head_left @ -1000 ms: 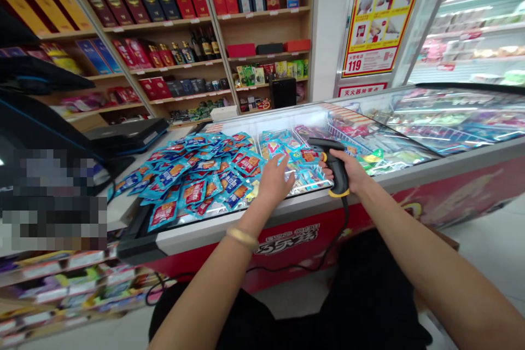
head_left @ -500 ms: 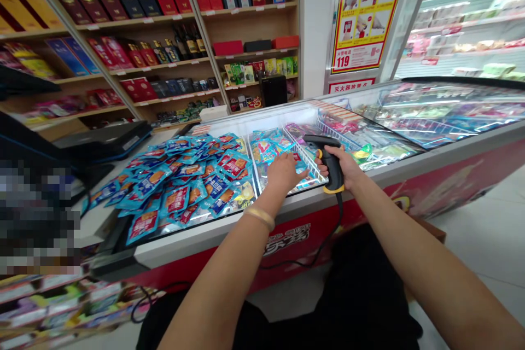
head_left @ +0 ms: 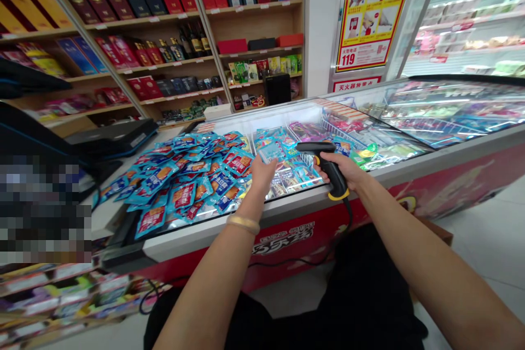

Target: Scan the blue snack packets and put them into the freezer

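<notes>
My right hand [head_left: 348, 168] is wrapped round the grip of a black and yellow barcode scanner [head_left: 335, 179], whose head points left over the freezer. My left hand [head_left: 262, 175], with a gold bangle on the wrist, holds a light blue snack packet [head_left: 270, 151] between thumb and fingers, its pale printed side up. The packet is just left of the scanner head. To the left of this hand, a heap of blue snack packets [head_left: 192, 169] with red and dark blue labels is spread on the freezer's glass top.
The chest freezer [head_left: 172, 249] runs across in front of me, with wire baskets and packs under its glass. A monitor and a black device [head_left: 112, 139] stand at left. The scanner's cable [head_left: 287, 262] hangs along the freezer front. Behind are wooden shelves [head_left: 254, 8] of boxes and bottles.
My left hand has moved slightly left and now grips a blue packet; before, its fingers were over the freezer with no packet visible. The scanner has tilted, its head shifting left and down.
</notes>
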A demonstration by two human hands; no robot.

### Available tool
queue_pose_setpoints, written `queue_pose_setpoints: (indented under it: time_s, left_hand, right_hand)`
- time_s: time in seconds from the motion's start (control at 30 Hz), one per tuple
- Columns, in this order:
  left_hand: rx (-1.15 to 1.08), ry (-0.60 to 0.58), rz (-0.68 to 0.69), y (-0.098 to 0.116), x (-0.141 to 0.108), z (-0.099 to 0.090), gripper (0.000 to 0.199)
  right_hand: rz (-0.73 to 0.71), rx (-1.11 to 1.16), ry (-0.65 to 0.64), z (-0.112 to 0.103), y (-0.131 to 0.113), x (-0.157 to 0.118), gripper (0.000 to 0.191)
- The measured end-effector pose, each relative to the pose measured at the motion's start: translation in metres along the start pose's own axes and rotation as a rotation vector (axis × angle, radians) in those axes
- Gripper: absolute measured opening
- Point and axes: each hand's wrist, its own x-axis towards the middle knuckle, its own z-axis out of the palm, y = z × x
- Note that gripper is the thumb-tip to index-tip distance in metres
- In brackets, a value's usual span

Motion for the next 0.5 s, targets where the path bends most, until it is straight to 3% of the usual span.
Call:
queue_pose_setpoints:
  time_s: [0.1,0.33,0.5]
  left_hand:
    - [-0.065,-0.007,-0.086,0.007,-0.004,0.004,0.007]
    - [-0.090,-0.020,-0.112,0.014,-0.007,0.002,0.013]
    - [0.009,0.022,-0.060,0.014,-0.010,0.004,0.049]
  right_hand:
    - [-0.017,-0.033,-0.014,-0.001,0.002,0.000,0.024]
    - [-0.073,-0.120,0.007,0.004,0.004,-0.002,0.030]
    - [-0.090,-0.127,0.007,0.003,0.004,-0.002,0.032]
